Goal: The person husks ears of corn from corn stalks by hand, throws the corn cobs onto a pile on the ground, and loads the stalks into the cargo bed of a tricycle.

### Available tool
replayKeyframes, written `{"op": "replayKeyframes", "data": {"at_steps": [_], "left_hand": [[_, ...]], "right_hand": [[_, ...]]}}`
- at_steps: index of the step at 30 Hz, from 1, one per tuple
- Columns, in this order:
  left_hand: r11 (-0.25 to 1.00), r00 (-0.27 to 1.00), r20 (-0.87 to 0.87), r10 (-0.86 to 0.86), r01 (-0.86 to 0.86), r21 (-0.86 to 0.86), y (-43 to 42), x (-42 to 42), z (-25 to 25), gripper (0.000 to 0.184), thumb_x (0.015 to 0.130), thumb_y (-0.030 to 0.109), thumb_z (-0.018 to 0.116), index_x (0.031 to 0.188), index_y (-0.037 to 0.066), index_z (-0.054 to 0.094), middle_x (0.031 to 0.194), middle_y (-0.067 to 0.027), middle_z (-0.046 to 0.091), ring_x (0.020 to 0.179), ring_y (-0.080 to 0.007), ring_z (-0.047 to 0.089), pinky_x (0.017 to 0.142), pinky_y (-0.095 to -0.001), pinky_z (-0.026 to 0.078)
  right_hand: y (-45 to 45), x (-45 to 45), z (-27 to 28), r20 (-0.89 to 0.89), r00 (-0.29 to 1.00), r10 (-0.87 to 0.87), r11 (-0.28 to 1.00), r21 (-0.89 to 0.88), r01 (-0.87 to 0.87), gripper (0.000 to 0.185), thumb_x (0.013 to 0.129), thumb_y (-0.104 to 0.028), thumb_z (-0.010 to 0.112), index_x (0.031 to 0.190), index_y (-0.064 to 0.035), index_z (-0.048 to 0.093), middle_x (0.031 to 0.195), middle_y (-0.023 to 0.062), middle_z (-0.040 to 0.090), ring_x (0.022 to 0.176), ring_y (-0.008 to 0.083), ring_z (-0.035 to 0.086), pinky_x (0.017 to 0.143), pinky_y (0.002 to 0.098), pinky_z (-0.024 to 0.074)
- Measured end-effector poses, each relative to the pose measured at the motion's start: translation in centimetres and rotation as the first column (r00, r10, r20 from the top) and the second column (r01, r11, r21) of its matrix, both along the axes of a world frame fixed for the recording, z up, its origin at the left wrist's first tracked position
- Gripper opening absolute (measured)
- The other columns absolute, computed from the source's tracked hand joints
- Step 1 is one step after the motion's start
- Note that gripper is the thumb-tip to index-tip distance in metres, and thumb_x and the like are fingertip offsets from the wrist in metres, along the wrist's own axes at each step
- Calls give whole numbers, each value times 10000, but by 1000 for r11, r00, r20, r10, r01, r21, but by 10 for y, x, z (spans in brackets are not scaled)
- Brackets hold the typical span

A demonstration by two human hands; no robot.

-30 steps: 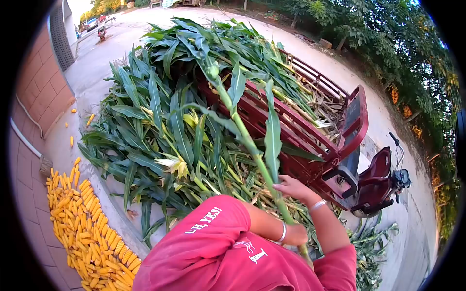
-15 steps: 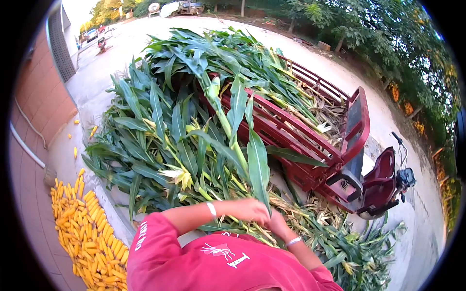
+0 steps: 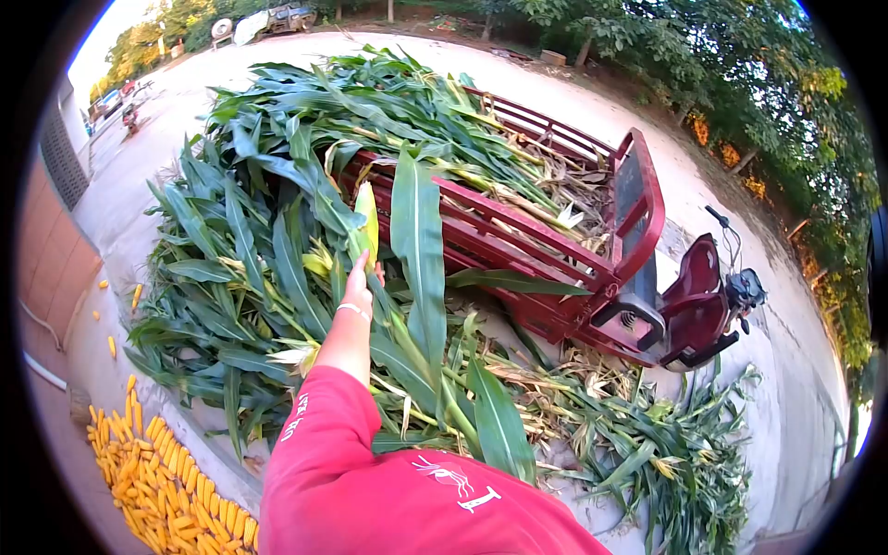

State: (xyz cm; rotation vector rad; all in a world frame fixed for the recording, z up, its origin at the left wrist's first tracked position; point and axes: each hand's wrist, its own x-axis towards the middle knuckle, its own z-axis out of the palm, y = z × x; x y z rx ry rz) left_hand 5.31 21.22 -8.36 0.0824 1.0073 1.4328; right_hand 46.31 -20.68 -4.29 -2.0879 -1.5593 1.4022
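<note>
My left hand (image 3: 361, 280), a pale band on its wrist, reaches forward with its fingers curled round the base of an ear of corn (image 3: 369, 217). The ear is in a yellow-green husk and points up. From it a long green corn stalk (image 3: 453, 412) slants down toward my body, with broad leaves hanging beside it. My right hand is out of sight. Behind and left of my hand lies a large heap of green corn stalks (image 3: 213, 277).
A red cargo tricycle (image 3: 564, 264) loaded with more stalks stands ahead, its seat (image 3: 694, 291) at the right. Husked yellow cobs (image 3: 171, 481) are piled at lower left beside a wall (image 3: 60, 240). Stripped, leafy stalks (image 3: 647, 444) lie at lower right.
My left hand has moved from near my chest up and forward to the ear. My right hand has gone out of view. The view has shifted slightly to the right.
</note>
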Motion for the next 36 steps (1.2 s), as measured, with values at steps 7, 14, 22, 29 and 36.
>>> {"op": "replayKeyframes", "data": {"at_steps": [7, 14, 22, 29, 36], "left_hand": [[993, 965, -258, -49, 75, 94, -84, 74, 69, 232, 760, 227, 690, 857, 37, 599, 728, -54, 551, 596, -186, 551, 550, -316, 488], [941, 884, -466, -47, 195, 276, -150, 68, 110, 102, 771, 107, 621, 811, 14, 607, 711, -46, 605, 605, -151, 565, 575, -291, 449], [890, 778, -626, -54, 322, 323, -220, 57, 127, 146, 754, 31, 606, 894, -10, 603, 791, -49, 611, 706, -145, 583, 658, -286, 462], [835, 668, -743, -29, 425, 350, -256, 71, 151, 242, 740, 122, 687, 928, -22, 639, 822, -55, 653, 746, -131, 592, 692, -305, 480], [880, 502, -864, 37, 394, 267, -265, 74, 159, 253, 757, 152, 684, 929, -28, 638, 784, -78, 653, 724, -149, 608, 675, -312, 485]], "right_hand": [[8, 3, -52, 115, 989, 88, 996, -11, -87, 417, 863, -423, 569, 948, -29, 676, 899, 176, 682, 848, 308, 656, 779, 414, 497], [69, 10, -129, 238, 713, 659, 747, -315, -585, 462, 855, -474, 560, 849, -36, 707, 842, 161, 690, 795, 293, 662, 746, 420, 502], [207, -126, 285, -324, 576, 750, 471, 874, -122, 341, 918, -197, 612, 1179, 18, 566, 1171, 106, 592, 1104, 178, 550, 954, 315, 443], [322, -195, 329, -682, 462, 567, 754, 655, 42, 543, 959, -399, 514, 1269, 46, 481, 1223, 157, 574, 1141, 196, 528, 966, 317, 412], [326, -227, 324, -504, 671, 544, 530, 826, 191, 336, 1008, -255, 454, 1080, 47, 582, 967, 95, 666, 829, 130, 610, 780, 250, 491]]}}
